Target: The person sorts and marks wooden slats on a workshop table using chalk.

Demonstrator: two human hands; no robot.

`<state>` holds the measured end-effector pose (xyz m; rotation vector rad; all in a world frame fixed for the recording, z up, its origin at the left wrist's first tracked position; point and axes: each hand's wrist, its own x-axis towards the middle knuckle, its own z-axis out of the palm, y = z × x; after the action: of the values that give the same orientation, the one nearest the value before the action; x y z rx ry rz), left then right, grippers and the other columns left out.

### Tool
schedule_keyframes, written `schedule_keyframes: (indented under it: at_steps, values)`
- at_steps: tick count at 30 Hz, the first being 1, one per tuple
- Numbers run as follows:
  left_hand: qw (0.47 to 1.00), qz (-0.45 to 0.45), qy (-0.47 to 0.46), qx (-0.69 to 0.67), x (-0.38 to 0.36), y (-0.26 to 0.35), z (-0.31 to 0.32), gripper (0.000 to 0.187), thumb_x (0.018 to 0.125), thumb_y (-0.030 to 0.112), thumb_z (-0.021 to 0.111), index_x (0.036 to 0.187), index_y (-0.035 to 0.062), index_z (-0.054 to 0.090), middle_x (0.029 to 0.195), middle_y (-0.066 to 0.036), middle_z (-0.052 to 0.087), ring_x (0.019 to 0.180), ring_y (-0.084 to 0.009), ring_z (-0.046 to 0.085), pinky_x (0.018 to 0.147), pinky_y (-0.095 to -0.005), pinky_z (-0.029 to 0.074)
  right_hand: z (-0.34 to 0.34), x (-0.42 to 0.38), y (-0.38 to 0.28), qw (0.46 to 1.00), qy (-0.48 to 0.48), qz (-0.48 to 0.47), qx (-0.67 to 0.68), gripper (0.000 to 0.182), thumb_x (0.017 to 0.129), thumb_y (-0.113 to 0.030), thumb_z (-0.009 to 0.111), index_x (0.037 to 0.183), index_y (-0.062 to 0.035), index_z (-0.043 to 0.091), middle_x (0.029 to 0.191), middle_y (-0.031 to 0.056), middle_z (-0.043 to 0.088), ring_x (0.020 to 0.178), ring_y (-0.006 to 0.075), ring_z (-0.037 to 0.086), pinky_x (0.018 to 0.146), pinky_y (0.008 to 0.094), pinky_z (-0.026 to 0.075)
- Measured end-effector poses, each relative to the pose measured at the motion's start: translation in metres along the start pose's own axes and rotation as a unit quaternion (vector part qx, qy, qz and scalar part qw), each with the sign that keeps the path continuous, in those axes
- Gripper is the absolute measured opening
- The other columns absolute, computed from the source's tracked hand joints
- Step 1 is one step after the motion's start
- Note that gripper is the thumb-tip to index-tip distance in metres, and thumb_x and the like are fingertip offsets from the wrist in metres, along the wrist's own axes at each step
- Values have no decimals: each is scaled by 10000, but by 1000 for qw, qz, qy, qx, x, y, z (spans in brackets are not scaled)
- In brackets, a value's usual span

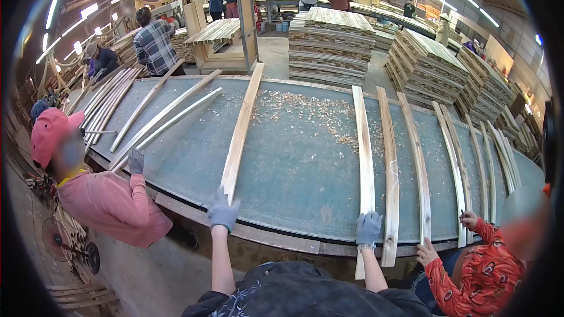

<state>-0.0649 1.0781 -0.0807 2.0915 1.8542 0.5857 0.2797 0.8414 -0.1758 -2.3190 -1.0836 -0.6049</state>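
Note:
My left hand (223,210), in a grey glove, is at the near end of a long pale wooden strip (244,132), with fingers and thumb about its edges. That strip lies slantwise across the green conveyor belt (294,182). My right hand (369,229), also gloved, is closed around another wooden strip (364,158); its near end sticks out past the belt edge below the hand. Just right of it lies a browner strip (390,182), not held by me. Wood chips (311,111) are scattered on the belt between my two strips.
At left, a person in a pink cap (108,199) has a gloved hand by other strips (167,111). At right, a person in a red patterned sleeve (470,276) touches a strip (416,164). Stacked boards (329,53) stand beyond the belt; a fan (56,239) is lower left.

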Motion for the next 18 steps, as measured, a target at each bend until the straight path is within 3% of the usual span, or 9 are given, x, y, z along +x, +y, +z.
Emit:
schedule_keyframes:
  at_steps: [1, 3, 6, 8, 10, 12, 14, 16, 18]
  values:
    - [989, -82, -87, 81, -5, -21, 21, 681, 680, 339, 636, 1258, 142, 336, 1168, -217, 428, 1004, -389, 456, 856, -450, 375, 2, -7, -5, 1000, -2, 0, 1, 225, 822, -193, 486, 670, -29, 506, 776, 141, 498, 733, 322, 482, 673, 432, 381]
    - [966, -161, -75, 188, -17, -49, 54, 766, 646, 300, 641, 1296, 159, 263, 1240, -214, 332, 1084, -409, 372, 869, -467, 343, 6, -26, -14, 995, -73, -5, 61, 224, 815, -192, 503, 650, -40, 500, 704, 132, 499, 682, 322, 488, 627, 421, 391]
    - [941, -229, -165, 189, -24, -67, 64, 851, 620, 295, 657, 1317, 151, 191, 1233, -185, 341, 1081, -377, 380, 865, -442, 343, 20, -50, -23, 983, -146, 7, 107, 224, 813, -195, 511, 640, -54, 500, 653, 131, 496, 663, 320, 491, 590, 411, 392]
    - [940, -226, -176, 184, -24, -71, 67, 933, 590, 325, 682, 1329, 124, 148, 1232, -173, 337, 1107, -346, 356, 884, -403, 325, 25, -50, -31, 989, -111, -5, 97, 244, 823, -196, 488, 624, -54, 500, 637, 140, 493, 639, 330, 491, 579, 424, 387]
    - [956, -138, -64, 251, -26, -66, 68, 952, 584, 332, 688, 1334, 106, 147, 1197, -153, 357, 1091, -308, 358, 879, -384, 318, 38, -52, -31, 987, -110, 105, 52, 333, 842, -277, 442, 619, -50, 541, 630, 151, 527, 605, 349, 507, 557, 441, 388]
    - [950, -92, -4, 300, -23, -58, 72, 720, 635, 274, 654, 1239, 70, 319, 1099, -110, 398, 1011, -241, 395, 813, -354, 342, 43, -46, -30, 979, -144, 139, 32, 364, 844, -308, 425, 618, -57, 559, 628, 149, 544, 594, 348, 522, 549, 441, 398]
    - [937, -102, 31, 333, -9, -81, 110, 624, 687, 230, 601, 1223, 45, 341, 1051, -99, 429, 941, -226, 438, 772, -337, 363, 43, -40, -32, 968, -181, 172, 12, 397, 845, -339, 407, 617, -63, 577, 626, 147, 562, 584, 346, 537, 541, 441, 407]
    - [932, -127, -19, 338, 2, -77, 111, 540, 722, 183, 552, 1200, 36, 348, 998, -83, 451, 851, -205, 468, 691, -316, 387, 43, -36, -33, 960, -204, 194, 5, 443, 852, -387, 371, 650, -72, 609, 662, 147, 588, 605, 342, 559, 544, 438, 416]
    - [947, -119, -21, 297, 5, -63, 84, 350, 727, 174, 567, 1040, 54, 467, 957, -112, 498, 826, -239, 518, 643, -353, 424, 42, -39, -34, 959, -213, 184, -2, 441, 855, -383, 364, 647, -81, 608, 663, 134, 590, 608, 336, 560, 553, 437, 418]
